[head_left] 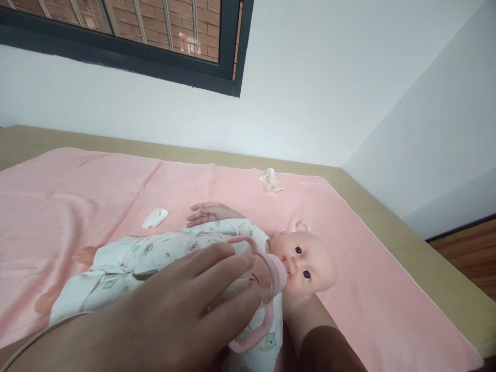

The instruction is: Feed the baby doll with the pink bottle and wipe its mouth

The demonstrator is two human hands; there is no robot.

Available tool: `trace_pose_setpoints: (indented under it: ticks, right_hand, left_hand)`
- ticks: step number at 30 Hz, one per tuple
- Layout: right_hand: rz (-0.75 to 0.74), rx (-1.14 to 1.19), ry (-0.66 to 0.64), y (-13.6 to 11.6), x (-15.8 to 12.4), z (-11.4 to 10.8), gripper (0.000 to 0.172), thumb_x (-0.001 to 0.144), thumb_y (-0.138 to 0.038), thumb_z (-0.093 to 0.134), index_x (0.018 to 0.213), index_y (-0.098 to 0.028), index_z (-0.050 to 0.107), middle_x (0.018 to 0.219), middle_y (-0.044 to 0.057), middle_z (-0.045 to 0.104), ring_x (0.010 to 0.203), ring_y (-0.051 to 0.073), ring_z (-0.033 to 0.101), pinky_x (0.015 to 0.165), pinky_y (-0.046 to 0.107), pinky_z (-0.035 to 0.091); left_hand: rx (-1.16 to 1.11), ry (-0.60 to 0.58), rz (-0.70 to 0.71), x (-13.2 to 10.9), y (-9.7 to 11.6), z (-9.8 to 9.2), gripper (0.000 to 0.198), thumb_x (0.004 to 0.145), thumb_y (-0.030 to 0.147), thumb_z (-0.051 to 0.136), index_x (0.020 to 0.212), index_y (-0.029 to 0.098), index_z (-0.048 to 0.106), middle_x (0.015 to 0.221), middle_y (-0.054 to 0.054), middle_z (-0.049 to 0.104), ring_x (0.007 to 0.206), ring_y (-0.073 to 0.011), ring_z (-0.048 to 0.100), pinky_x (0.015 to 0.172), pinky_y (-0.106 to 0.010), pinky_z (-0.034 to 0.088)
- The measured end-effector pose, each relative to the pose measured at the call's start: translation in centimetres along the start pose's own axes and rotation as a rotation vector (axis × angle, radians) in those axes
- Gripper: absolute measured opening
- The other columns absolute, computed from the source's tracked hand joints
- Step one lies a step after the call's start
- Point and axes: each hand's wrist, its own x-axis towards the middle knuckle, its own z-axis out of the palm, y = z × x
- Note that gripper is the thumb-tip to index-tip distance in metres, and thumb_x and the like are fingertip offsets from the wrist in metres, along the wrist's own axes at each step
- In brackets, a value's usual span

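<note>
A baby doll (312, 263) in a white printed romper lies on its back on a pink blanket (58, 206), head to the right. My left hand (186, 305) reaches in from the lower left, fingers wrapped round a clear feeding bottle (267, 276) with a pink collar and pink handles. The bottle's teat is at the doll's mouth. My right forearm (308, 318), in a brown sleeve, comes up from below and goes under the doll's head. The fingers of that hand are hidden.
A crumpled white tissue (155, 217) lies on the blanket above the doll's body. A small clear wrapper (271, 181) sits near the blanket's far edge. The beige table edge (411, 248) runs along the right, with wooden floor (473, 253) beyond. White walls and a dark-framed window (155, 62) stand behind.
</note>
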Motion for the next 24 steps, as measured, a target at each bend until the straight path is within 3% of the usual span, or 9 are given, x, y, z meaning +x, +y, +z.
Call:
trace_pose_setpoints:
  ticks: [10,15,18,24]
  right_hand:
    - [0.002,0.001,-0.007,-0.06,-0.1,-0.05,0.044,0.088,-0.038,0.056,0.126,-0.018,0.051,0.127,0.014,0.059,0.112,0.019,0.065,0.087,0.028,0.059]
    - [0.009,-0.003,0.006,-0.2,-0.33,0.22,0.048,0.088,-0.038,0.056,0.131,-0.017,0.049,0.127,0.015,0.059,0.111,0.018,0.066,0.085,0.027,0.059]
    - [0.006,-0.003,0.002,-0.12,-0.28,0.19,0.046,0.088,-0.038,0.055,0.13,-0.019,0.05,0.127,0.014,0.059,0.112,0.018,0.066,0.087,0.028,0.058]
    - [0.0,-0.019,-0.017,0.18,0.19,-0.47,0.04,0.089,-0.038,0.053,0.125,-0.019,0.051,0.128,0.013,0.06,0.114,0.017,0.065,0.092,0.029,0.057]
  left_hand:
    - [0.028,0.0,0.005,0.17,-0.1,-0.09,0.03,0.095,0.005,0.047,0.122,0.008,0.059,0.125,-0.014,0.064,0.131,-0.0228,0.051,0.113,-0.036,0.047]
    - [0.022,0.041,-0.029,0.19,0.06,0.16,0.031,0.098,0.029,0.056,0.128,0.019,0.058,0.127,-0.013,0.064,0.12,-0.0255,0.06,0.105,-0.044,0.055]
    - [0.01,0.051,-0.035,0.14,0.16,0.29,0.036,0.097,0.037,0.058,0.129,0.02,0.057,0.129,-0.014,0.062,0.118,-0.0261,0.061,0.104,-0.045,0.056]
    - [0.002,0.041,-0.032,-0.12,0.0,0.12,0.03,0.098,0.025,0.056,0.127,0.018,0.059,0.127,-0.013,0.063,0.12,-0.025,0.06,0.105,-0.043,0.056]
